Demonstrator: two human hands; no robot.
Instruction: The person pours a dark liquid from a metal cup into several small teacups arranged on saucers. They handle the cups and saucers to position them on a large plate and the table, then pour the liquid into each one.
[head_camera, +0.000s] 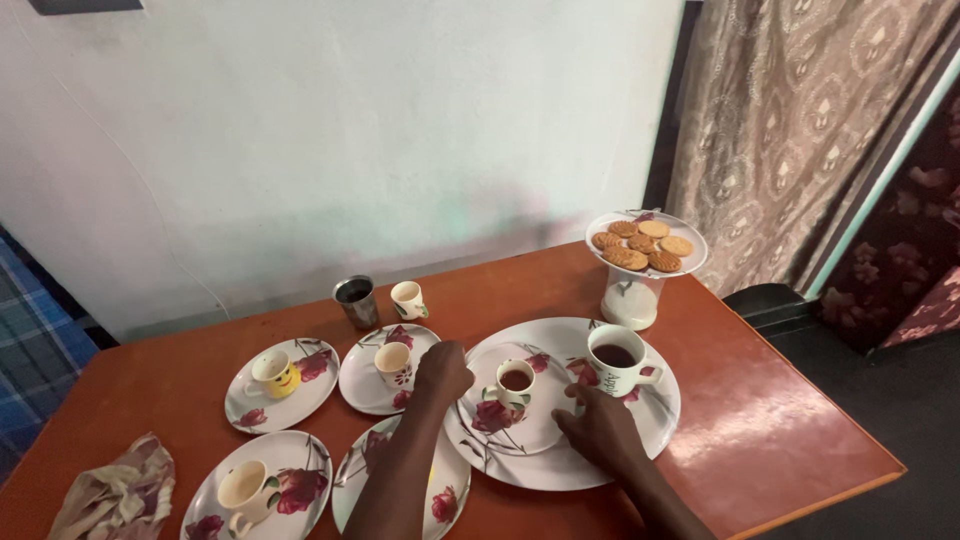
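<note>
Two hands on floral plates, left hand (441, 372) clamped on small plate (515, 412) rim, right hand (600, 428) flat, fingers apart.

Before me: orange-red table (760, 400); white plates (655, 425) with crimson rose print; yellow smiley cup (275, 373); cream cup (395, 363) with red flowers; golden-brown biscuits (640, 243); grey steel tumbler (356, 300); brown patterned curtain (800, 130); blue plaid cloth (30, 350).
</note>
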